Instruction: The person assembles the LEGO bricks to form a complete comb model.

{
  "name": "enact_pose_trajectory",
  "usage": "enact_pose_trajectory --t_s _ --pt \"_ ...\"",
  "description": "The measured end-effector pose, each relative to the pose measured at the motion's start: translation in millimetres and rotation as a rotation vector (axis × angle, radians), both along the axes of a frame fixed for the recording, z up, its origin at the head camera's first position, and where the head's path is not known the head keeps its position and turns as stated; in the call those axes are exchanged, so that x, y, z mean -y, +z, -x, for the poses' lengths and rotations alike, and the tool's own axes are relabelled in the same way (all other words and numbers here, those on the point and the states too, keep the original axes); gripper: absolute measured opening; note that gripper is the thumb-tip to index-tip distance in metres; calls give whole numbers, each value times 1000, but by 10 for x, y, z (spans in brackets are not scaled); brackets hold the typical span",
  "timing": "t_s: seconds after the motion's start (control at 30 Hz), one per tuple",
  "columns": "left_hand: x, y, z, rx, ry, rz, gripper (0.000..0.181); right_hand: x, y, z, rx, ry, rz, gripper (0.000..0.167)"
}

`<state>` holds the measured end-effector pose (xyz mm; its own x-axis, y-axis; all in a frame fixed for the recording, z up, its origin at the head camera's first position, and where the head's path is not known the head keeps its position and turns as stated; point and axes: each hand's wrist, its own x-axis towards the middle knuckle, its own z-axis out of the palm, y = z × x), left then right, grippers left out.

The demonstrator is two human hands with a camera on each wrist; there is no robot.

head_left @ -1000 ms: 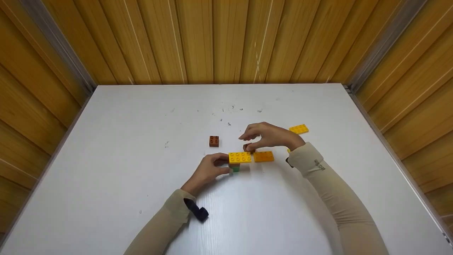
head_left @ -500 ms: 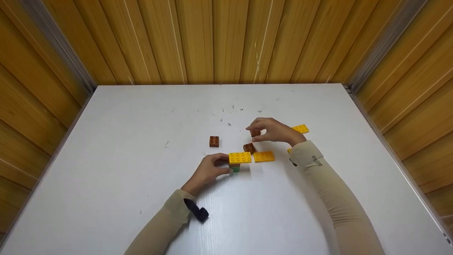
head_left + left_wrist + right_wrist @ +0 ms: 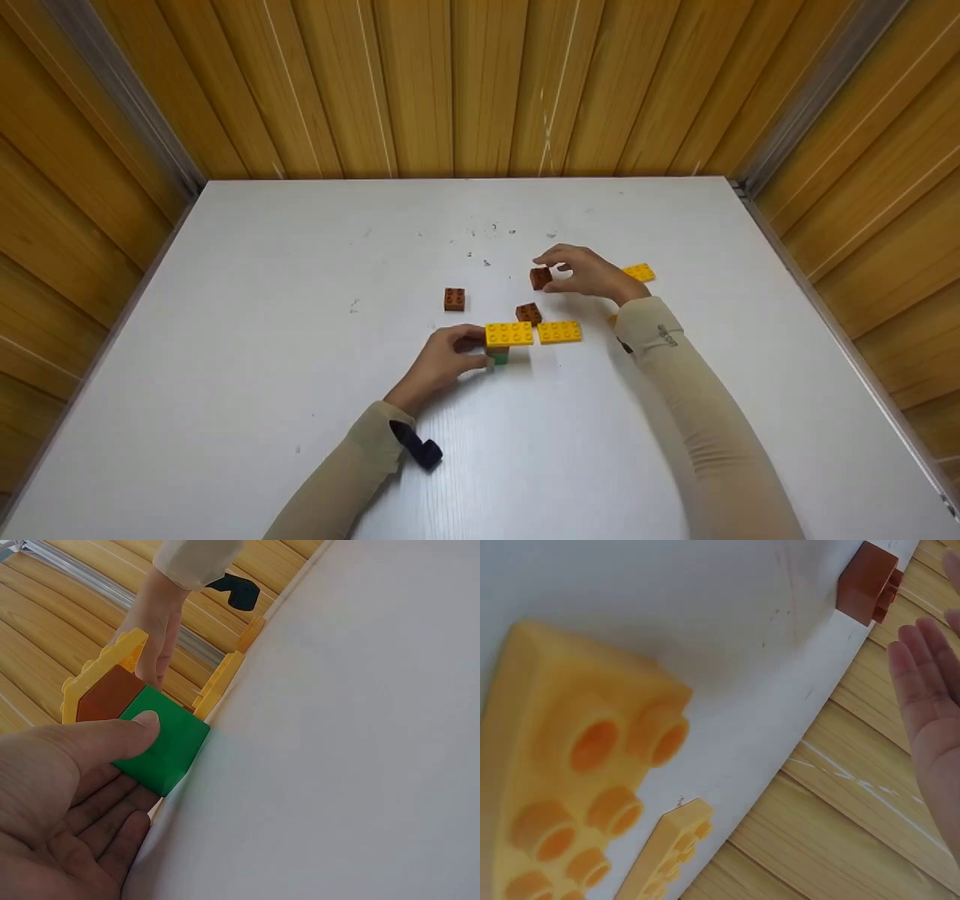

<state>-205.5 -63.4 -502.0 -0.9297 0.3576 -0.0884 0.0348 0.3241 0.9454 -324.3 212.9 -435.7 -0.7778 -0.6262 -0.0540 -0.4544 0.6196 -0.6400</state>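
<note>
In the head view my left hand (image 3: 442,360) grips a small brick stack from its left side. The stack is a green brick (image 3: 169,739) at the bottom, a brown brick (image 3: 111,694) above it, and a yellow plate (image 3: 509,334) on top that overhangs to the right. My left thumb presses on the green brick; the stack stands on the table. My right hand (image 3: 589,271) is spread around a loose brown brick (image 3: 540,278). In the right wrist view its straight fingers stand apart from that brown brick (image 3: 865,583).
Another brown brick (image 3: 528,313) lies behind the stack, and one more brown brick (image 3: 454,299) is to the left. A yellow plate (image 3: 559,331) lies right of the stack. Further yellow plates, one at the back right (image 3: 640,272), are partly hidden by the right hand and sleeve.
My right hand has moved back and to the right, away from the brown brick behind the stack; its fingers have parted around the other brown brick. My left hand has stayed on the stack.
</note>
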Motion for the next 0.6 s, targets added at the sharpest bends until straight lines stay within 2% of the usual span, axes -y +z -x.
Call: enact_pose_trajectory --t_s 0.33,0.5,0.6 --pt "0 13 -2 0 2 9 48 -59 -120 70 52 -74 -12 54" --pt "2 16 -6 -9 -4 14 48 -59 -145 83 96 -134 -21 54" --pt "2 11 -5 -12 -7 12 47 -47 -153 88 102 -139 -20 54"
